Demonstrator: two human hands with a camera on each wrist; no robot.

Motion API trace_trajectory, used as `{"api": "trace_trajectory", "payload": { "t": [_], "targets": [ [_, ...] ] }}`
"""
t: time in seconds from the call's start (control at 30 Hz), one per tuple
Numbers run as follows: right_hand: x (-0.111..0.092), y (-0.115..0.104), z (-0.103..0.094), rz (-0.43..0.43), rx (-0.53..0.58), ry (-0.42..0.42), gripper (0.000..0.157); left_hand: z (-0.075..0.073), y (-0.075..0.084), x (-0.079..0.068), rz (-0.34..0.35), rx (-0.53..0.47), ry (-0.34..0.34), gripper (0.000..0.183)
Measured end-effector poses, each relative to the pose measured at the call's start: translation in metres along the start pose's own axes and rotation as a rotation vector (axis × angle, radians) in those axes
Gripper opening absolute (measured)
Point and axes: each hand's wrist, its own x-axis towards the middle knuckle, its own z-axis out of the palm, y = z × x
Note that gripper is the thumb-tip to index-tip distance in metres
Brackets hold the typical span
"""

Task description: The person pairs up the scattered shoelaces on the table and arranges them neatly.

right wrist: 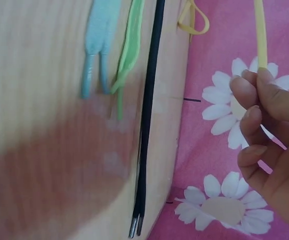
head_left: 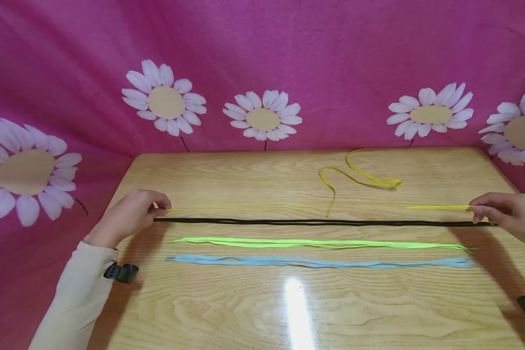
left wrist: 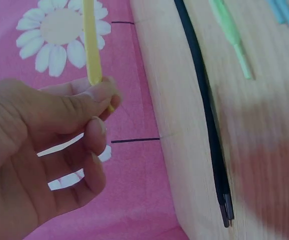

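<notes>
A yellow shoelace (head_left: 437,207) stretches straight from side to side between the two hands, above the table. At the left, my left hand (head_left: 133,214) pinches one end of it between thumb and index finger, with the other fingers loosely curled in the left wrist view. My right hand (head_left: 509,214) pinches the opposite end the same way; in the right wrist view the yellow shoelace (right wrist: 261,35) runs up from the fingertips. Just in front of the stretched lace lies a black pair of shoelaces (head_left: 267,221), laid straight along the wooden table (head_left: 227,301).
Nearer the front, neon green shoelaces (head_left: 280,242) and light blue shoelaces (head_left: 267,261) lie parallel to the black pair. A second yellow shoelace (head_left: 372,181) lies in loose bends toward the back edge. A pink cloth (head_left: 332,58) with white flowers hangs around the table.
</notes>
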Motion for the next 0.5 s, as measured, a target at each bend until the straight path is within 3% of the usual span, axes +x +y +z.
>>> {"api": "trace_trajectory", "payload": {
  "t": [0.13,0.3,0.43,0.5],
  "targets": [
    [-0.02,0.011,0.006,-0.035,0.232,0.023,0.017,0.005,0.005,-0.009,0.035,0.004,-0.024,0.013],
    [-0.04,0.012,0.008,-0.025,0.425,-0.009,0.03,0.011,0.011,-0.025,0.068,-0.016,-0.051,0.014],
    [-0.054,0.016,0.009,-0.054,0.522,-0.029,0.041,0.015,0.014,-0.038,0.07,-0.048,-0.083,0.015],
    [-0.062,0.019,0.009,-0.037,0.518,-0.032,0.045,0.017,0.015,-0.044,0.064,-0.067,-0.098,0.015]
  ]
}}
